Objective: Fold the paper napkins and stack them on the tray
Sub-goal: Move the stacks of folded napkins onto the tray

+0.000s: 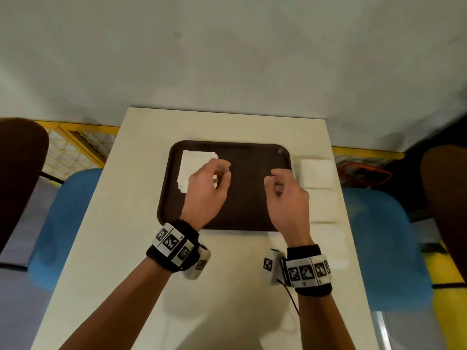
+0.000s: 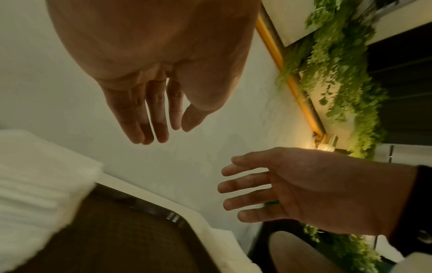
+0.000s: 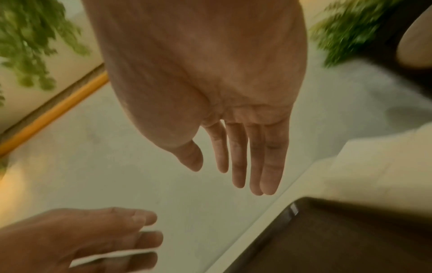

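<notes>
A dark brown tray lies in the middle of the white table. A stack of folded white napkins sits in its far left corner, seen close up as a white napkin stack. My left hand hovers just right of that stack, fingers relaxed and empty. My right hand hovers over the tray's right side, also loose and holding nothing. A pile of unfolded white napkins lies on the table right of the tray, with more napkins nearer me.
The table is narrow, with blue chairs on both sides. A white wall stands just beyond its far edge. Green hanging plants show in the wrist views. The tray rim is close below my right hand.
</notes>
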A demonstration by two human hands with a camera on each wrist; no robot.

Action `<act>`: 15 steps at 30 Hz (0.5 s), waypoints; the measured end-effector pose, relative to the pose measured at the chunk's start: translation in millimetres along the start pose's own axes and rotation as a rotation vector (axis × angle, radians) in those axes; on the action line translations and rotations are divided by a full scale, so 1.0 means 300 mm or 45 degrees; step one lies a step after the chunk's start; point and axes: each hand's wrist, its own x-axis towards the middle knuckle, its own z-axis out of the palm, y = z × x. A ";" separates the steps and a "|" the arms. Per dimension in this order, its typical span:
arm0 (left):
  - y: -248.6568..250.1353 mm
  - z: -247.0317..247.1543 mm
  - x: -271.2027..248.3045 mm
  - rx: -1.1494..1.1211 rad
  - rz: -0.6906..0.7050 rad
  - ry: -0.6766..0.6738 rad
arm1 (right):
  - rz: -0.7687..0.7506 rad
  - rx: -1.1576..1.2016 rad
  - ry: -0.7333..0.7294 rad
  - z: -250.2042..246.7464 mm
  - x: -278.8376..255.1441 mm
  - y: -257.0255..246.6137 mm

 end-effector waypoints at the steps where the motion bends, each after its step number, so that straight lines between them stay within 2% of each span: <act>1: 0.030 0.031 -0.031 -0.038 -0.021 -0.031 | 0.005 0.011 0.018 -0.050 -0.021 0.028; 7: 0.146 0.285 -0.214 -0.067 -0.175 -0.225 | 0.110 0.014 0.135 -0.291 -0.111 0.294; 10: 0.179 0.413 -0.278 -0.017 -0.333 -0.373 | 0.191 -0.094 0.098 -0.341 -0.134 0.443; 15: 0.204 0.594 -0.358 0.089 -0.529 -0.514 | 0.364 -0.245 -0.022 -0.367 -0.184 0.620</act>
